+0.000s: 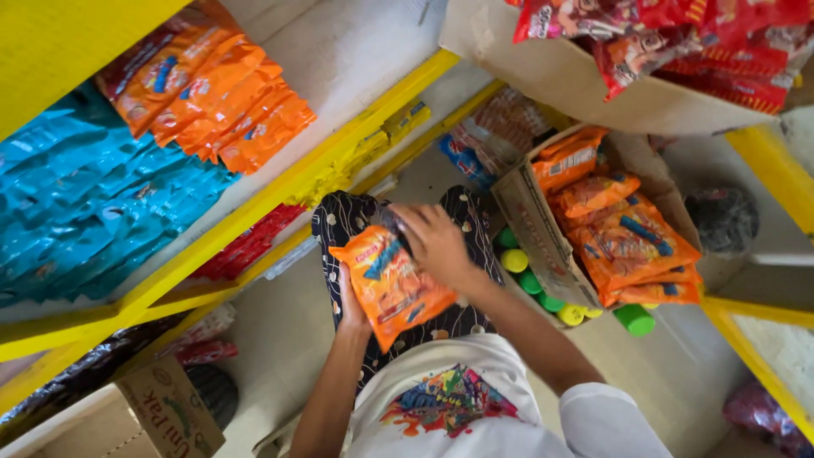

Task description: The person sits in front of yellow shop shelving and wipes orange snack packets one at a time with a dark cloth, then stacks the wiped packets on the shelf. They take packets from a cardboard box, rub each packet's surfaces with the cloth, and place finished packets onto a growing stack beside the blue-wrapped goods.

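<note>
Both my hands hold an orange snack packet in front of my lap. My left hand grips it from below and behind. Above it, my right hand closes over its top edge. To the right, an open cardboard box holds several more orange packets. On the white shelf at upper left, a row of matching orange packets stands next to a mass of blue packets.
Yellow shelf rails run diagonally across the left. Red packets fill a lower shelf. A second cardboard box of red packets sits at top right. Green and yellow caps lie beside the open box. Another carton sits at bottom left.
</note>
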